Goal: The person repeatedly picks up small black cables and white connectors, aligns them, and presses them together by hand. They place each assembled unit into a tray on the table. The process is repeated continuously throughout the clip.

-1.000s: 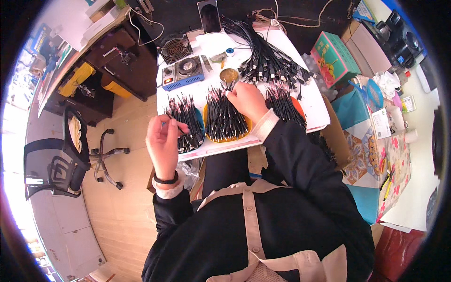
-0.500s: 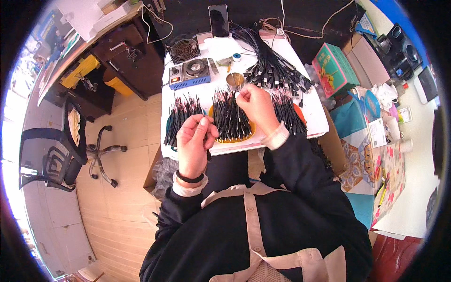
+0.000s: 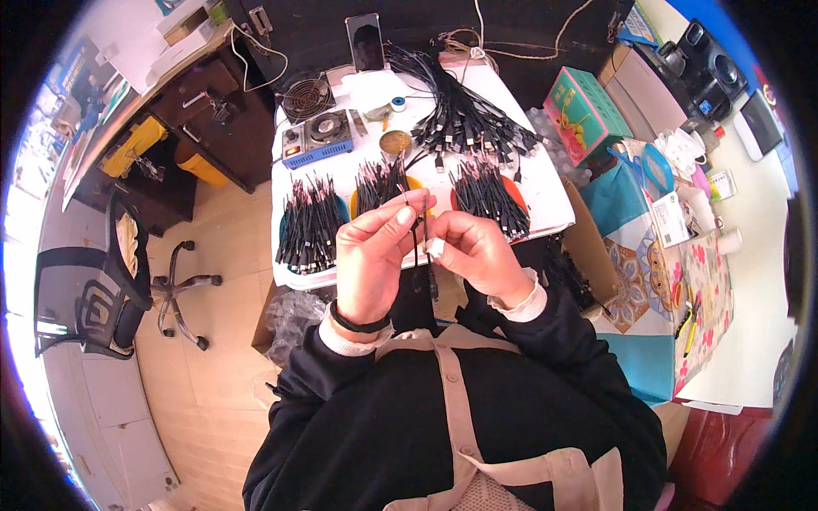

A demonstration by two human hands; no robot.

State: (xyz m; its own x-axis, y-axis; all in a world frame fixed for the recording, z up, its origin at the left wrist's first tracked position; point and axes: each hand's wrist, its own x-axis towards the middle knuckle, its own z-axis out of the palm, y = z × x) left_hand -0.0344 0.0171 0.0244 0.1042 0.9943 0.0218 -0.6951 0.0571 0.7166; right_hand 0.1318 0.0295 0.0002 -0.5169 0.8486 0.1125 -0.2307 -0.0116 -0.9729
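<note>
Above the table's near edge, my left hand pinches a short black cable whose thin wire ends point upward. Close beside it, my right hand pinches another short black cable, its lower end hanging down. Something white covers the tip of my right thumb. The two cables nearly touch; my fingers partly hide them. Behind my hands, bundles of short black cables with pinkish wire ends lie in a teal tray, a yellow tray and an orange-red tray.
Longer black cables with plugs spread over the white table. A blue-sided heating unit, fan, round tin, spool and upright phone stand toward the back. An office chair is left, a green box right.
My right hand has come back from the middle bundle toward me and now holds a cable beside my left hand's. My left hand has moved right. The view has shifted slightly.
</note>
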